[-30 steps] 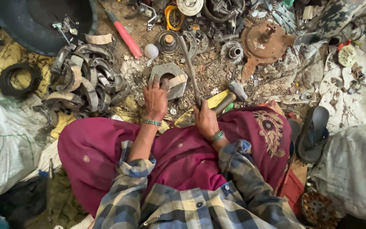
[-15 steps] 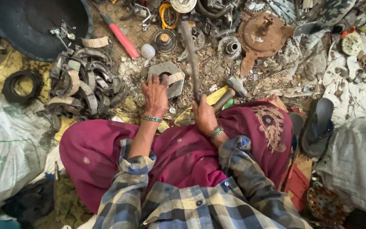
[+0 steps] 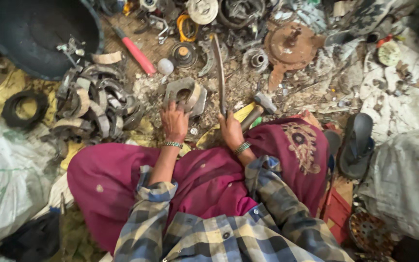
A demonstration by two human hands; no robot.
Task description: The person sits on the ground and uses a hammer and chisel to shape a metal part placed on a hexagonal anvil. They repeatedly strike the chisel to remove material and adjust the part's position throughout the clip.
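Metal housing [image 3: 184, 94], a grey block-like casting with a curved strap across it, lies on the littered ground just ahead of the knees, and the left hand [image 3: 174, 121] rests on its near edge with fingers pressed to it, not closed round it. The right hand [image 3: 231, 130] is clenched on the lower end of a long dark metal bar [image 3: 219, 73], which stands nearly upright and reaches away toward the scrap beyond. Compared with half a second ago, both hands sit in much the same places; the bar's top leans a little more to the right and the view has dropped slightly. Just right of the bar lies a hammer [image 3: 260, 109] with a yellow-marked handle. To the left is a heap of curved metal clamps [image 3: 95, 104]; farther off, a red-handled tool [image 3: 136, 53], a rusty round disc [image 3: 292, 46] and a dark basin [image 3: 35, 34], cut off at the frame's edge. What the bar's tip touches is lost among the clutter.
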